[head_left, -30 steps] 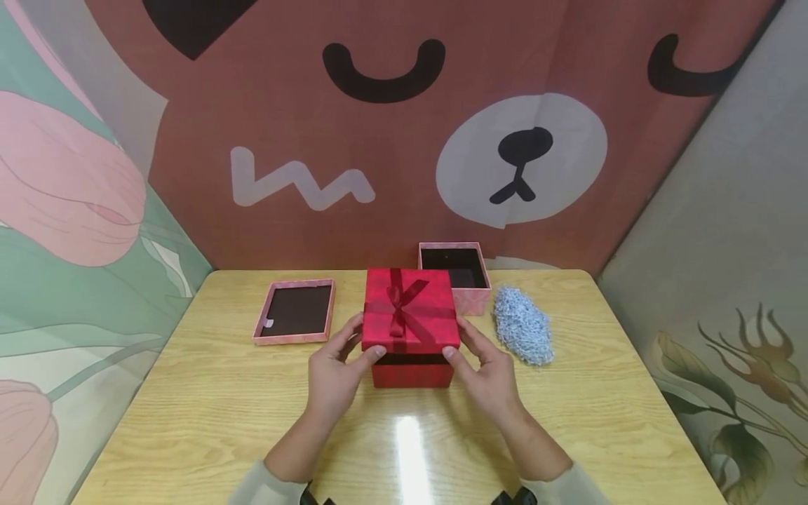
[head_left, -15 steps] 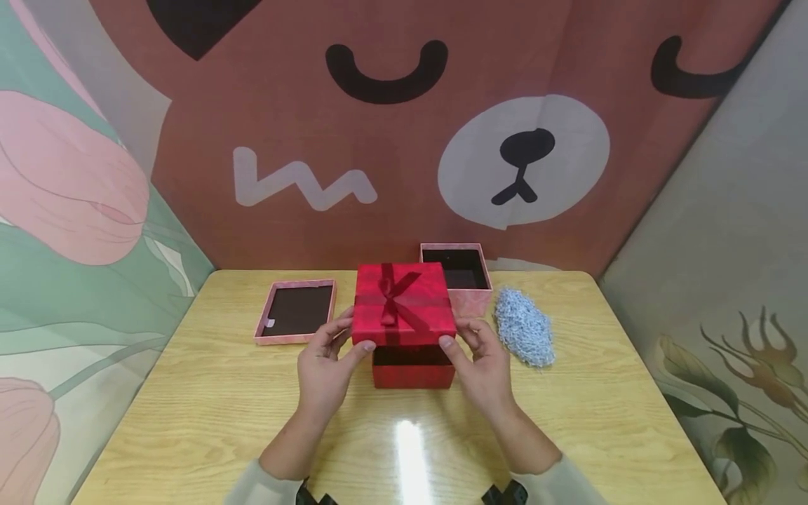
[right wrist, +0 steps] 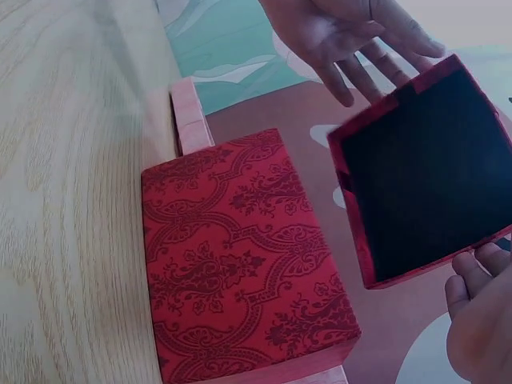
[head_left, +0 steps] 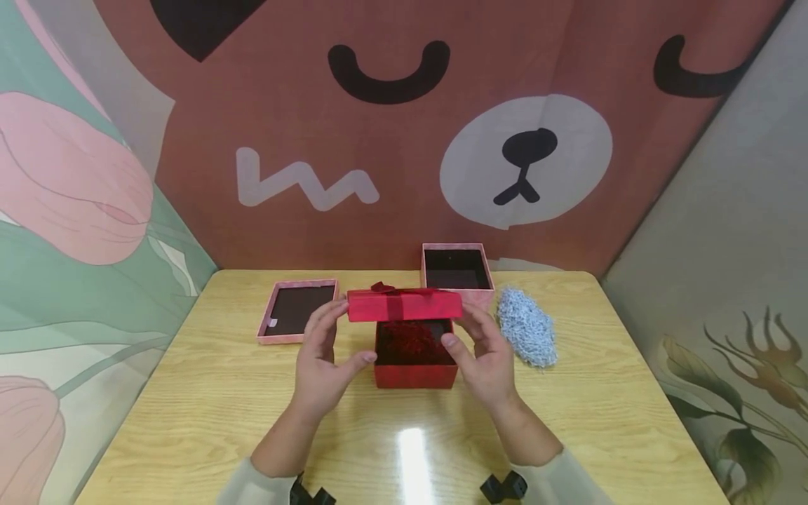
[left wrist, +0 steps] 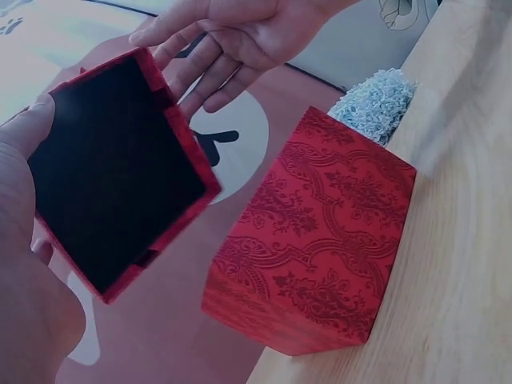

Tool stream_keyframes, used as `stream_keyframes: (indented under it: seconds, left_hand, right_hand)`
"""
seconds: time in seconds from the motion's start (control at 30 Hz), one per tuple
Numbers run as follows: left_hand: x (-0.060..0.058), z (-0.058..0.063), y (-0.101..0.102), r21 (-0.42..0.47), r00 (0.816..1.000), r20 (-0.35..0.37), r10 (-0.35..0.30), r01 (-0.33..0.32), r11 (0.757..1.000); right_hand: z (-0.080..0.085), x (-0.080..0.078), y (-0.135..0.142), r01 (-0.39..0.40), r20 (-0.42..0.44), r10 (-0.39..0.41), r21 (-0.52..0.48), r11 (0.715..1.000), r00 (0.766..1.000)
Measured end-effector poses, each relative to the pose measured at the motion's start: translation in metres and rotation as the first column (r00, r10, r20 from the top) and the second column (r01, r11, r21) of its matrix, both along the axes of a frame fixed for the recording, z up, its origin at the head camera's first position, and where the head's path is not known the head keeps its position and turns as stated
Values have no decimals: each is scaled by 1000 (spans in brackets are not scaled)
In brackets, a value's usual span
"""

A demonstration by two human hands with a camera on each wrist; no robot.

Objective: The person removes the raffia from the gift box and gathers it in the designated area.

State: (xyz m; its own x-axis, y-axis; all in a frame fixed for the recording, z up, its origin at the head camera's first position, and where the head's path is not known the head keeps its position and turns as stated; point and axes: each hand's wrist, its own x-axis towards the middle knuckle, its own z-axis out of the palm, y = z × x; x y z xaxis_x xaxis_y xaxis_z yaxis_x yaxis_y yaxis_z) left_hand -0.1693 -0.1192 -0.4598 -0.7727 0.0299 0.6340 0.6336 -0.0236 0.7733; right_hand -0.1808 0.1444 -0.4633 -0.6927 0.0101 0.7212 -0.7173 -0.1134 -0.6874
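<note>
A red gift box lid (head_left: pixel 404 306) with a dark red ribbon bow hangs above its box, tilted, its front side facing me. The wrist views show its black underside. My left hand (head_left: pixel 322 365) holds the lid's left side with the fingers, the thumb apart below it. On the right side my right hand (head_left: pixel 486 358) holds it likewise, fingertips at the edge. Under the lid stands the red box base (head_left: pixel 416 376), patterned and uncovered. Dark red shredded filler (head_left: pixel 410 341) lies inside it.
Behind the red box, a pink box base (head_left: pixel 473 297) stands with its black inside showing. A pink lid (head_left: pixel 268 322) lies upturned at the back left. To the right rests a bundle of light blue shredded paper (head_left: pixel 527 327). The wooden table (head_left: pixel 568 421) meets a printed wall behind.
Both hands have lifted the red lid off the base and tipped it, so its top is now nearly edge-on. The filler inside the box has come into view.
</note>
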Motion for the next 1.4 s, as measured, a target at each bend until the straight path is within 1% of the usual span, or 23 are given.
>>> stream_keyframes:
  seconds: [0.1,0.23,0.37,0.47,0.6,0.7,0.87,0.97,1.07,1.13,1.2,1.33,1.4]
  left_hand:
    - [1,-1,-3,-14,1000,1,10,-10,1000]
    - [2,-2,-8,-21,1000,3,19,-19,1000]
    - [2,-1,-16,-35,1000,11,19,-19,999]
    - [3,0,-23,-32,999,47,10,-9,999]
    - [5,-2,-33,14,993,117,-31,30,999]
    - [6,-3,-40,50,983,167,-75,68,996]
    - [11,-2,-52,82,965,235,-121,104,991]
    - [14,0,-61,78,954,273,-124,107,991]
    - [18,1,-69,70,943,306,-127,111,991]
    - [19,1,-76,64,941,309,-138,124,990]
    - [21,-1,-83,59,944,292,-156,144,988]
    - [22,-3,-100,71,947,222,-232,221,973]
    - [23,-3,-110,71,941,192,-280,272,960]
  right_hand:
    - [0,0,-1,12,0,-12,7,1000,1000]
    - [0,-1,-3,-3,-1,3,11,1000,1000]
    - [0,0,-6,-27,34,26,28,999,999]
    - [-1,2,-9,-49,68,46,42,998,997]
    - [-3,4,-15,-73,116,62,95,993,991]
    - [-5,6,-20,-91,151,69,140,986,986]
    - [-6,11,-28,-145,244,98,182,973,965]
    - [-8,13,-33,-191,290,133,184,964,948]
    - [-11,15,-37,-245,337,176,174,954,925]
    - [-13,15,-40,-278,362,201,174,945,910]
    - [-15,16,-43,-308,378,226,174,935,898]
    - [-17,19,-52,-355,371,271,179,918,888]
    - [-17,20,-56,-370,385,278,187,910,880]
